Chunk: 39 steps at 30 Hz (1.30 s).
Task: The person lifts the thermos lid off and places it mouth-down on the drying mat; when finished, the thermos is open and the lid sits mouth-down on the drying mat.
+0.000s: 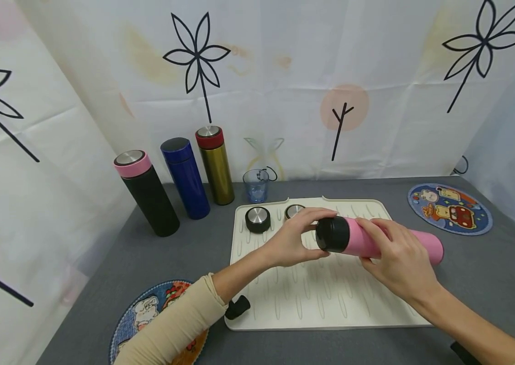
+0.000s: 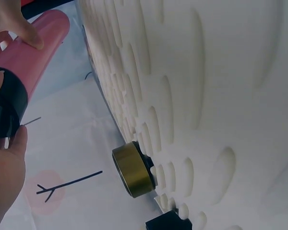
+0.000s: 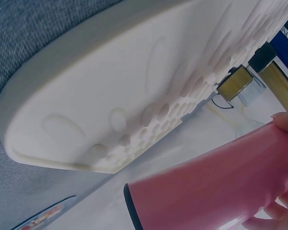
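Observation:
A pink thermos bottle (image 1: 427,245) lies nearly level in the air over a cream ribbed drying mat (image 1: 305,304). My right hand (image 1: 396,253) grips its pink body from above, thumb underneath. At the bottle's left end, my left hand (image 1: 296,241) holds the black lid (image 1: 333,234), fingers over the top and thumb below. The right wrist view shows the bottle's base end, with a dark rim. On the mat, left of the bottle, stand a black cap with a silver top (image 1: 258,219) and a gold-sided cap (image 2: 133,170), partly hidden behind my left hand in the head view.
Along the back left stand a black bottle with a pink collar (image 1: 149,203), a blue bottle (image 1: 187,177), a gold bottle (image 1: 217,167) and a clear glass (image 1: 256,186). Round patterned placemats lie at the back right (image 1: 450,209) and front left (image 1: 125,322).

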### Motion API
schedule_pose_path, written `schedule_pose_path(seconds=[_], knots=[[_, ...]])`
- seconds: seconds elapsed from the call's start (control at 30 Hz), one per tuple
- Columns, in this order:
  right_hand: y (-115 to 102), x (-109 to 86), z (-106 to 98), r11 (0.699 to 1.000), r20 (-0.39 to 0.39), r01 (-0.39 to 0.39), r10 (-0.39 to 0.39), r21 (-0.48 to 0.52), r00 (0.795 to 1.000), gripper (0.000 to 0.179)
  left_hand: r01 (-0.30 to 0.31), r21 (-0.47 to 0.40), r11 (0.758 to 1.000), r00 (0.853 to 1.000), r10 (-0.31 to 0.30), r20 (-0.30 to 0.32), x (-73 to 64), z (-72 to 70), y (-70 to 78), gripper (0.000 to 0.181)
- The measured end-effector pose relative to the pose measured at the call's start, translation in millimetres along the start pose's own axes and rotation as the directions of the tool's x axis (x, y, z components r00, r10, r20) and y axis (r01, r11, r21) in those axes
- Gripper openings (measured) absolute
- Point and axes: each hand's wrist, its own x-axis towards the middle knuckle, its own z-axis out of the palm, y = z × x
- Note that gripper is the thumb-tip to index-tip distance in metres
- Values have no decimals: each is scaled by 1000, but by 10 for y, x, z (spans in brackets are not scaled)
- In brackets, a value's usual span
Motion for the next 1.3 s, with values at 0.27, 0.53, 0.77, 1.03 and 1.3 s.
schedule_pose_path(seconds=[0.27,0.53,0.77,1.03,1.3], knots=[[7,-13,-7,1000,2,-19,19,-13,1000,89,227,-88,970,972,-231,-32,19,42,59,75],[22,-13,-4,1000,-21,-23,23,-19,1000,89,365,-269,891,917,-394,-60,45,75,149,74],[22,-31,5,999,-13,-35,35,-9,999,90,242,-259,935,969,-248,8,37,34,59,86],[16,-24,12,998,-14,-53,53,18,998,89,296,-245,923,945,-320,-64,71,50,99,75],[3,17,-6,996,-60,-88,90,23,994,90,320,-291,902,904,-382,-190,158,94,209,66]])
